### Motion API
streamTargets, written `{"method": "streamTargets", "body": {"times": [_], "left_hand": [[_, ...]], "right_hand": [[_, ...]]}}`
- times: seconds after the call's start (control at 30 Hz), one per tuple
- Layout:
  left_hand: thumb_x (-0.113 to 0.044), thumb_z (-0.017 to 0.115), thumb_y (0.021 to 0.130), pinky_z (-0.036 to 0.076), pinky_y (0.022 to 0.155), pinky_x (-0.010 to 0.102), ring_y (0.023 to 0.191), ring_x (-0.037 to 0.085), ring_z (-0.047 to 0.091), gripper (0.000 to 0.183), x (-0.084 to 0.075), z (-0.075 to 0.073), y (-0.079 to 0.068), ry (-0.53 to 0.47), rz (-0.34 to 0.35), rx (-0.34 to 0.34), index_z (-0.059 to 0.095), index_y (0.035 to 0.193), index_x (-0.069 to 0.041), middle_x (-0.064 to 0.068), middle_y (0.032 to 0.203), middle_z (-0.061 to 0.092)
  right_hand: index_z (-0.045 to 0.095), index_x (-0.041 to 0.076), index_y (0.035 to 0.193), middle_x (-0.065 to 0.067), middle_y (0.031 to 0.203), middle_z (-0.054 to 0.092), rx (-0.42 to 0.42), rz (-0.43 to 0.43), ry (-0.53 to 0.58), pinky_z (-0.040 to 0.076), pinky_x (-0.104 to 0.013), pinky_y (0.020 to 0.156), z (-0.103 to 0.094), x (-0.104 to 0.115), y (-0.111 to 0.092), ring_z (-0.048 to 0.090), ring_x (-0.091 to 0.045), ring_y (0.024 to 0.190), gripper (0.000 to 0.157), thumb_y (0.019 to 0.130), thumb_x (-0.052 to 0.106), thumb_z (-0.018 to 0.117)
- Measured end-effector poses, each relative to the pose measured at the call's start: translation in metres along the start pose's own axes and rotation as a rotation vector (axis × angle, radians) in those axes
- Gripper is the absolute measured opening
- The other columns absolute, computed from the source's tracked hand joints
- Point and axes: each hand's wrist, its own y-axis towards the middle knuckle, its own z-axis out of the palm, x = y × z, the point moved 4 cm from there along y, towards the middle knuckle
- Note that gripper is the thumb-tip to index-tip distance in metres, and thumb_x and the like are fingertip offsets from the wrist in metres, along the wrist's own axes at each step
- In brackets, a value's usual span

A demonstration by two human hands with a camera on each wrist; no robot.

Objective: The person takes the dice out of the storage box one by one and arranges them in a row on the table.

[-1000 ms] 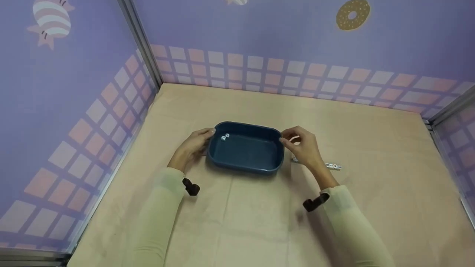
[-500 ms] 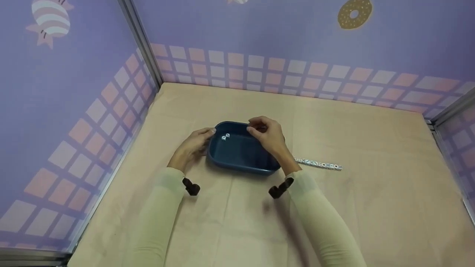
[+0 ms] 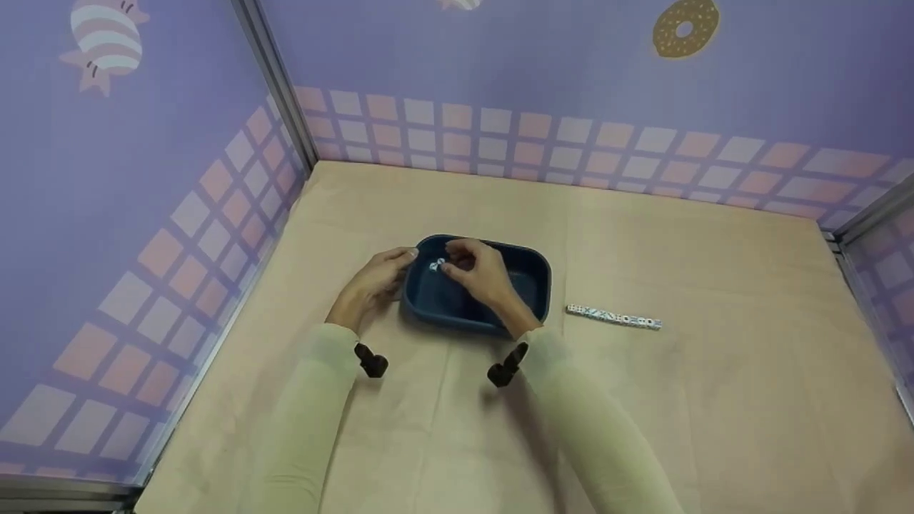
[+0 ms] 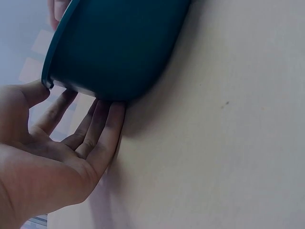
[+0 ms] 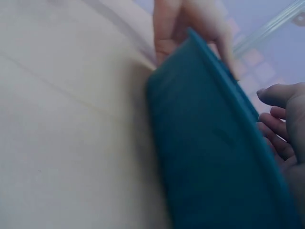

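A dark blue rectangular dish (image 3: 528,289) stands on the cloth-covered table. My left hand (image 3: 375,278) holds its left end, thumb at the rim and fingers against the outer wall, as the left wrist view (image 4: 57,157) also shows. Two small white dice-like cubes (image 3: 436,265) lie inside near the left end. My right hand (image 3: 482,275) hovers over the dish beside these cubes, fingers bent, thumb and fingertips apart. In the right wrist view no object shows between the right thumb and fingers (image 5: 276,126); the dish wall partly hides the fingertips.
A row of several small patterned cubes (image 3: 614,317) lies on the table to the right of the dish. Purple panels with a tile pattern (image 3: 493,135) rise behind the table and on both sides. Metal posts (image 3: 275,78) join the panels.
My right hand has moved left from the dish's right rim, across its interior, to beside the two cubes. The cube row is now uncovered. The left hand keeps its hold.
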Motion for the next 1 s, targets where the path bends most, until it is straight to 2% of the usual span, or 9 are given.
{"method": "streamTargets", "body": {"times": [0.2, 0.43, 0.67, 0.83, 1.0], "left_hand": [[-0.042, 0.059, 0.11, 0.05, 0.098, 0.038, 0.127, 0.027, 0.063, 0.049, 0.0, 0.0, -0.002, 0.0, 0.012, -0.001, 0.06, 0.149, -0.013, 0.012, 0.143, 0.064], [-0.043, 0.059, 0.11, 0.044, 0.111, 0.045, 0.133, 0.029, 0.059, 0.052, -0.001, -0.001, -0.001, 0.028, 0.039, 0.005, 0.058, 0.151, -0.011, 0.013, 0.147, 0.061], [-0.043, 0.06, 0.109, 0.05, 0.098, 0.039, 0.123, 0.028, 0.064, 0.048, 0.0, 0.0, -0.001, 0.022, 0.04, -0.006, 0.062, 0.147, -0.014, 0.013, 0.14, 0.065], [-0.043, 0.059, 0.109, 0.054, 0.094, 0.038, 0.123, 0.028, 0.067, 0.048, 0.0, 0.0, -0.001, 0.007, 0.035, 0.017, 0.06, 0.149, -0.015, 0.013, 0.139, 0.066], [-0.041, 0.06, 0.11, 0.054, 0.094, 0.036, 0.123, 0.028, 0.066, 0.047, -0.001, -0.002, -0.002, -0.005, 0.036, 0.009, 0.061, 0.148, -0.014, 0.013, 0.139, 0.066]], "right_hand": [[0.063, -0.003, 0.141, -0.016, 0.133, 0.068, 0.077, -0.006, -0.176, 0.049, -0.04, 0.109, 0.008, -0.004, -0.002, 0.065, -0.028, 0.125, 0.052, 0.096, 0.014, 0.081], [0.058, -0.003, 0.147, -0.016, 0.14, 0.064, 0.145, 0.013, -0.228, 0.044, -0.042, 0.114, 0.012, -0.009, 0.001, 0.062, -0.028, 0.13, 0.059, 0.096, 0.016, 0.082], [0.055, 0.0, 0.151, -0.015, 0.149, 0.059, 0.204, 0.039, -0.281, 0.038, -0.041, 0.119, 0.017, -0.013, 0.005, 0.054, -0.028, 0.14, 0.061, 0.098, 0.021, 0.079], [0.057, 0.001, 0.15, -0.014, 0.151, 0.057, 0.268, 0.015, -0.373, 0.035, -0.044, 0.12, 0.02, -0.015, 0.005, 0.05, -0.031, 0.142, 0.057, 0.1, 0.022, 0.076], [0.07, 0.001, 0.131, -0.014, 0.131, 0.067, 0.257, -0.014, -0.379, 0.045, -0.045, 0.109, 0.02, -0.013, 0.006, 0.058, -0.031, 0.122, 0.037, 0.098, 0.015, 0.077]]}}
